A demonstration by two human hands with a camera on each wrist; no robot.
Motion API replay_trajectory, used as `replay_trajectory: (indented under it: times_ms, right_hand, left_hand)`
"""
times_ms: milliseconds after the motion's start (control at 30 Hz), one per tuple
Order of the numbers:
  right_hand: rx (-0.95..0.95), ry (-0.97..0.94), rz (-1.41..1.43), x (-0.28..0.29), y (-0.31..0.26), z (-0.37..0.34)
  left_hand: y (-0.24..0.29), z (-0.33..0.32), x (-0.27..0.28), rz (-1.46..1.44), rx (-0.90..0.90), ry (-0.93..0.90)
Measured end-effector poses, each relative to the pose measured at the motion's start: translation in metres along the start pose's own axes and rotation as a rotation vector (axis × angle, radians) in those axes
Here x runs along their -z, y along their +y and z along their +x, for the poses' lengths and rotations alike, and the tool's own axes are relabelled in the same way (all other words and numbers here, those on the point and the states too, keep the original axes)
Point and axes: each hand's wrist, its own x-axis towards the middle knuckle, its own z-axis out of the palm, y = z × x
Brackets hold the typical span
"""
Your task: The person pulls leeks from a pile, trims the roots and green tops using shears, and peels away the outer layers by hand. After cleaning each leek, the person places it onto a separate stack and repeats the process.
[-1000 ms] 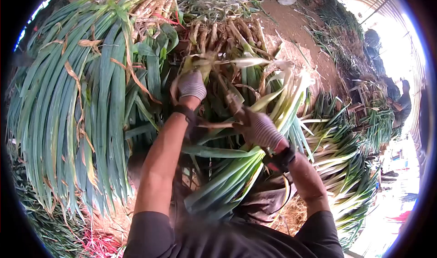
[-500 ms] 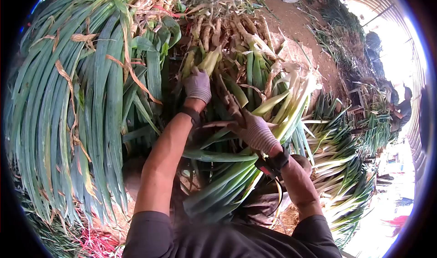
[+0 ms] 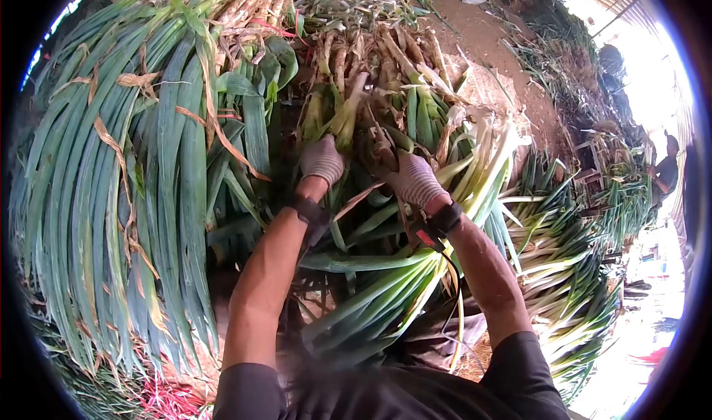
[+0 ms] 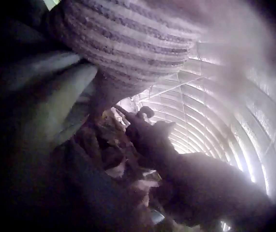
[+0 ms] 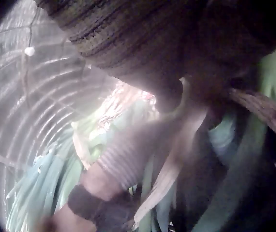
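Green leek (image 3: 347, 116) clasped in my left grip (image 3: 322, 160), dry leaf (image 3: 359, 200) seemingly pinched in my right grip (image 3: 414, 179): likely I'm stripping, next needing a steady pull.

Leek (image 3: 345, 120) | pale grn, tilted | dry lvs (image 3: 381, 140) | brn, just R
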Motion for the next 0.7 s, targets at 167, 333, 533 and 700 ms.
replay_trajectory:
  times_ms: [167, 333, 533, 700]
  right_hand:
    - [0.002, 0.002, 0.037, 0.0, -0.006, 0.009]
    - [-0.027, -0.001, 0.05, -0.002, -0.006, 0.018]
    - [-0.012, 0.057, 0.034, -0.004, -0.001, 0.023]
    - [0.007, 0.077, 0.087, -0.001, -0.001, 0.019]
  left_hand:
    - [0.001, -0.026, 0.014, -0.164, 0.004, -0.061]
    - [0.002, -0.051, 0.02, -0.253, -0.045, -0.045]
    - [0.001, -0.08, 0.016, -0.267, -0.068, -0.015]
    - [0.004, -0.099, 0.002, -0.299, -0.078, 0.002]
